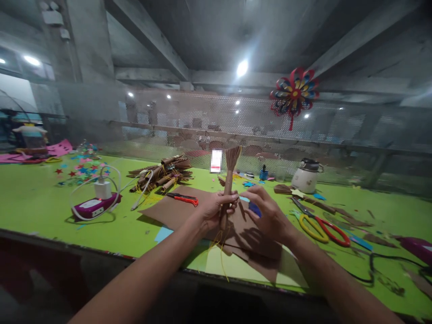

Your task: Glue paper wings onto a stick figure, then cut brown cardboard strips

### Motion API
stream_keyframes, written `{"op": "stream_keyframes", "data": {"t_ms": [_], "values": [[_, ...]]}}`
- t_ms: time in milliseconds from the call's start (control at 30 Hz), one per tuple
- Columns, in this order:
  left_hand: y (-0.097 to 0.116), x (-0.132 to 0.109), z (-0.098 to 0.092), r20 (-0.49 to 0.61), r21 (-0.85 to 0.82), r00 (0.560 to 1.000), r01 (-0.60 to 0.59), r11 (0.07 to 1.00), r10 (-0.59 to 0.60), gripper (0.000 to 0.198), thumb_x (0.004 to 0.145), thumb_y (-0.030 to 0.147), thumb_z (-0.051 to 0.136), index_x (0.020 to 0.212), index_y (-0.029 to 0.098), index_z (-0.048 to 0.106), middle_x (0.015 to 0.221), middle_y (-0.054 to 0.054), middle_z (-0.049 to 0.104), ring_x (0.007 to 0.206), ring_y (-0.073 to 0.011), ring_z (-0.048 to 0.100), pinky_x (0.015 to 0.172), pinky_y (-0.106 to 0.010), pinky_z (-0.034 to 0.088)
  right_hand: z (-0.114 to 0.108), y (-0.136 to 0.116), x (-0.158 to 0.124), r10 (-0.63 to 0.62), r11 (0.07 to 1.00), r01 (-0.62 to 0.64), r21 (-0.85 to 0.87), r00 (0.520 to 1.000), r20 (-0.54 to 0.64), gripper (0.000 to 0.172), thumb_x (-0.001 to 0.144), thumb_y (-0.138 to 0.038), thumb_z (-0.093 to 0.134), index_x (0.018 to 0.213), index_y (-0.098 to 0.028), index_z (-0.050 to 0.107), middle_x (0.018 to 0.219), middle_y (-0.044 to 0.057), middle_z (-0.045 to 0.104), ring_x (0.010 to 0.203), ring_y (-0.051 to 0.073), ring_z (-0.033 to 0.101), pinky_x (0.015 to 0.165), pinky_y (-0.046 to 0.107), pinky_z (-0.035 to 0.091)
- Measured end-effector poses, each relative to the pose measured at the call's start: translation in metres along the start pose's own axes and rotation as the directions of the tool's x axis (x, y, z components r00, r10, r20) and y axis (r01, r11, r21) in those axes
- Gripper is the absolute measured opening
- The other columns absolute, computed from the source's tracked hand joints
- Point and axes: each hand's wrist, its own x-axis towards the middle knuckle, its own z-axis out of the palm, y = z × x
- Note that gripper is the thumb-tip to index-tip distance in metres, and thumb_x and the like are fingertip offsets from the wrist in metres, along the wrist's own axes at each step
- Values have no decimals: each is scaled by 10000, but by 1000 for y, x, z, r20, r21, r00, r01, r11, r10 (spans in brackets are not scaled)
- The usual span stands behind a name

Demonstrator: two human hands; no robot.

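My left hand (221,208) is closed round the handle of a small brown paper broom (230,180), held upright with its fringed end at the top. Yellow thread (221,245) trails below the handle. Just to the right, my right hand (266,213) hovers with bent fingers apart, and I see nothing gripped in it. A narrow brown strip (242,209) shows between the hands; what holds it is unclear. A dark blue object (254,209) is partly hidden behind my right fingers. Underneath lie brown paper sheets (158,208) with a red and black utility knife (184,199) on top.
Several rolled brown paper pieces (165,173) and yellow threads are heaped at back left. A purple power strip (96,207) with a white charger stands left. Right are yellow- and red-handled scissors (319,225), a white kettle (305,176) and a black cable (371,265).
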Motion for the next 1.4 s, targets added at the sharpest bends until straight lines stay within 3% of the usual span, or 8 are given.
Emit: {"op": "stream_keyframes", "data": {"t_ms": [233,367,433,533,667,767,1000,1400], "values": [[-1,-2,3,33,-7,997,74,997,-74,149,658,127,711,744,66,606,582,-6,521,493,-41,453,404,-137,278,1,-12,-2,-28,999,29,24,998,-50,291,858,-124,501,1088,-269,604,923,65,575,900,201,539,764,368,500],[-1,-2,2,61,4,993,97,995,-97,144,718,177,681,781,64,618,628,-26,540,539,-50,487,410,-125,294,2,-15,0,184,959,-139,248,968,-171,149,858,-207,530,953,-234,642,898,66,615,855,195,578,764,360,502],[-2,-2,1,65,44,993,97,994,-100,165,725,186,681,824,65,627,648,-24,545,531,-42,478,418,-124,299,2,-12,1,401,851,-285,440,894,-198,104,828,-280,585,885,-214,640,815,48,625,746,178,593,706,342,514],[-5,-1,0,53,142,993,94,985,-103,201,707,194,705,854,76,635,641,-11,547,504,-35,459,437,-138,310,1,-1,2,650,588,-386,711,748,-132,190,773,-363,646,811,-178,626,698,26,624,599,140,565,597,306,509],[-12,0,2,26,242,994,100,965,-110,174,696,212,708,787,85,631,593,-13,557,481,-45,455,445,-166,305,0,10,1,728,415,-409,812,685,-27,238,736,-391,678,773,-161,630,740,53,663,606,134,574,577,288,505],[-16,1,2,51,246,992,102,964,-118,162,701,223,694,758,93,615,598,-21,565,488,-54,467,447,-172,308,1,7,1,721,459,-408,789,690,-62,232,732,-385,683,760,-159,639,737,57,677,597,137,588,582,297,516],[-17,1,1,70,269,992,82,960,-105,213,685,258,702,786,101,599,590,-4,541,487,-61,458,448,-175,318,1,-10,4,644,696,-429,576,727,-237,189,768,-353,653,803,-167,643,683,43,674,601,163,632,596,312,534],[-20,0,2,74,301,994,57,952,-83,221,672,268,686,774,106,575,561,14,516,468,-65,447,456,-194,328,7,-10,-2,420,878,-290,381,849,-322,87,808,-258,612,841,-178,621,681,15,640,609,149,634,592,272,541]]}}
